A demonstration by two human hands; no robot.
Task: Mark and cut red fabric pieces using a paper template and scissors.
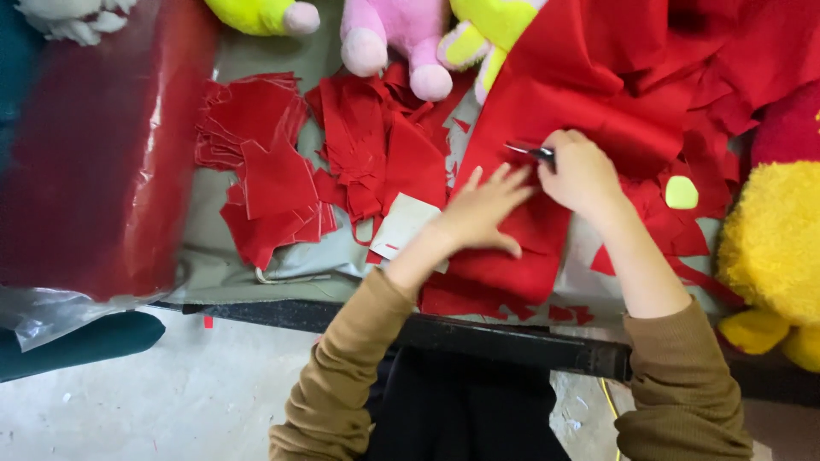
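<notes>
A large sheet of red fabric (598, 94) lies spread over the table's right half. My left hand (483, 209) rests flat on it with fingers spread, pressing the cloth down. Just to its right, my right hand (581, 171) is closed around a pair of scissors (528, 151), whose dark blades point left over the fabric. Both sleeves are olive-brown.
Piles of cut red fabric pieces (273, 162) lie left of centre, and a pale card template (401, 224) sits by my left wrist. Plush toys line the far edge: pink (393, 34), yellow-green (256, 13), and a big yellow one (773, 248) at right. A shiny red roll (94, 154) lies at left.
</notes>
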